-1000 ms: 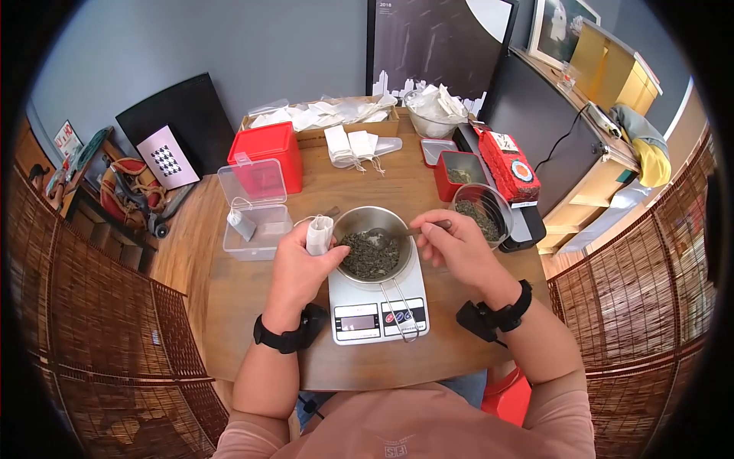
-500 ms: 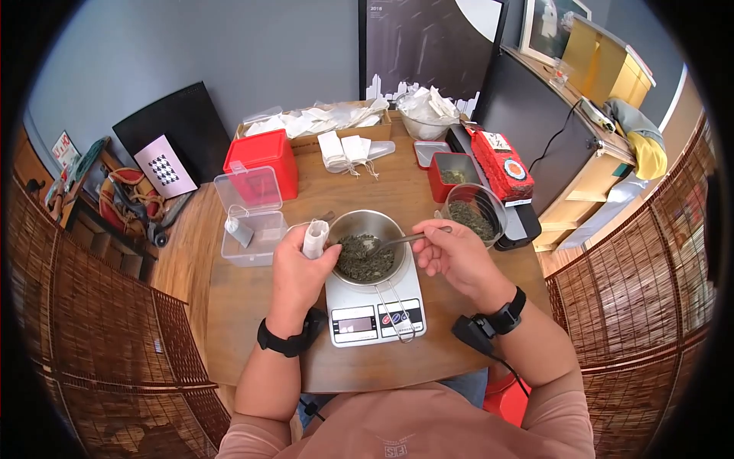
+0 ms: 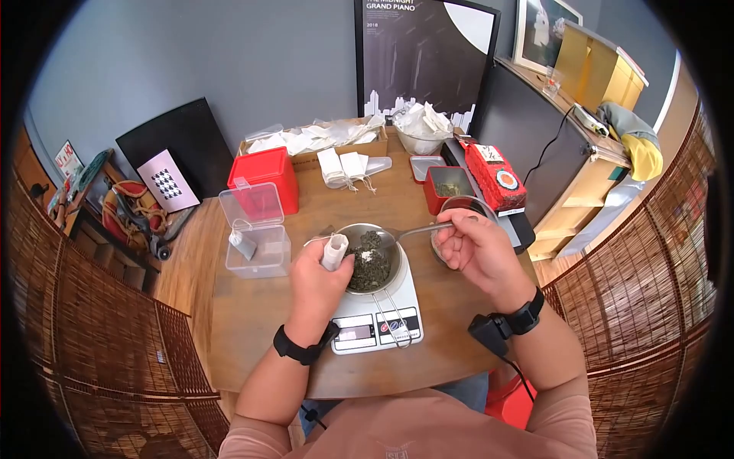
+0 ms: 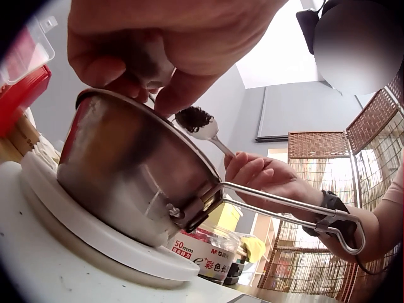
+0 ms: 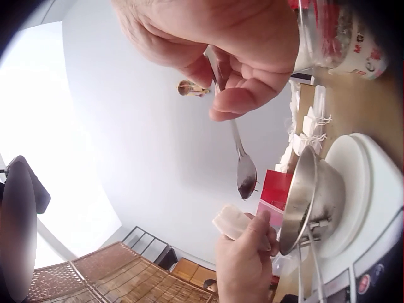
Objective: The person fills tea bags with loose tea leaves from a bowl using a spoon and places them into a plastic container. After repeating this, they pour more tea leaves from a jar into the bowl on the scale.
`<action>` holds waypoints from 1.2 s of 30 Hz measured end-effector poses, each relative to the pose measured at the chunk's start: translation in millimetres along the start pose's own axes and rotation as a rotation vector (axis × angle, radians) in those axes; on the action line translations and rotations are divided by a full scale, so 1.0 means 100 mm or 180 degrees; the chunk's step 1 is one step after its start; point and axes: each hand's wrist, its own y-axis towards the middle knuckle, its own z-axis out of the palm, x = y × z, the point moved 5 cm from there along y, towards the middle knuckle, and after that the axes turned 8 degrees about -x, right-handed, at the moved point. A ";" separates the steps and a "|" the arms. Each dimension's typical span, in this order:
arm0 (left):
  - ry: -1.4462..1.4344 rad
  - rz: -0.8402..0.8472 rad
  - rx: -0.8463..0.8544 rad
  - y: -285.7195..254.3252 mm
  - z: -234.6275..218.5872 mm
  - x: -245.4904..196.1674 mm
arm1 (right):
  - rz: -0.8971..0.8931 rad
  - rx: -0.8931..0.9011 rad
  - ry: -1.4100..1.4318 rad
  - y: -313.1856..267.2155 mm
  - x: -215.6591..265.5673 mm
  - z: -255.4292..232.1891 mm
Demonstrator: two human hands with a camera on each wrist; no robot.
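Head view: a metal pot (image 3: 395,268) sits between left hand (image 3: 317,287), gripping a white pouch (image 3: 334,253), and right hand (image 3: 483,254), pinching a leaf-laden spoon (image 3: 420,230).

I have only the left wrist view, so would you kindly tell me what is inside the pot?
Observer: Dark, crumbled leaves lie in the pot.
Operator: Thank you; which way does the mouth of the white pouch in the left hand face?
Observer: It is open and faces upward.
Operator: And does the clear box hold anything?
Observer: Yes, a pale sachet with a string.
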 end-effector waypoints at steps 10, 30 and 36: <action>0.0286 0.0265 -0.0195 -0.01 0.00 -0.09 | -0.0160 0.0181 0.0003 -0.05 0.28 0.30; 0.0479 0.0245 -0.0300 0.05 0.07 -0.14 | -0.0292 0.0003 -0.1200 -0.07 0.49 0.75; 0.0489 0.0279 -0.0315 0.07 0.08 -0.19 | -0.0402 0.0064 -0.1743 -0.05 0.60 0.90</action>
